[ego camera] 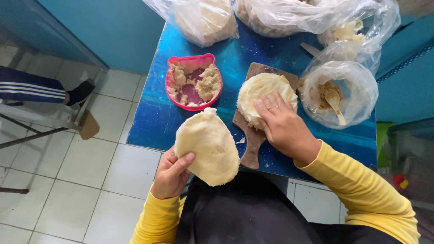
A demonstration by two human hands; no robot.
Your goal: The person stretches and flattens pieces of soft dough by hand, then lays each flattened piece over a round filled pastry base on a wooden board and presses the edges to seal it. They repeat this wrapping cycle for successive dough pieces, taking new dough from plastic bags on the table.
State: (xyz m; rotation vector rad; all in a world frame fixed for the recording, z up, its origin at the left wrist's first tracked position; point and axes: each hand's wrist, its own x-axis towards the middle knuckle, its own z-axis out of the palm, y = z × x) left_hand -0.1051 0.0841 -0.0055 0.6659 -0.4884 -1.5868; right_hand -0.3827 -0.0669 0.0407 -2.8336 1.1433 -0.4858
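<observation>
The left hand (171, 174), low in the centre of the frame, holds up a pale oval dough sheet (208, 147); its fingers (184, 162) grasp the sheet's lower left edge, thumb on the front. The sheet hangs over the near edge of the blue worktop (158, 117), partly above the person's dark lap.

The right hand (282, 124), right of centre, lies palm down with fingers spread flat, released, on a round dough stack (260, 88). The stack sits on a brown wooden board (251, 144), whose handle points toward the lower edge of the frame, just beside the held sheet.

Left of the board, upper centre, stands a pink bowl (171, 63) with lumps of dough inside. At the right, near the right hand, a clear bag (361, 88) is rolled open around a brownish filling (323, 92) with a spoon (335, 104) in it. Along the top edge lie more clear bags (199, 18) holding pale dough.

Both sleeves (357, 180) are yellow. At the upper left, over white floor tiles (86, 162), another person's leg (31, 88) in dark trousers with white stripes rests near a chair frame.
</observation>
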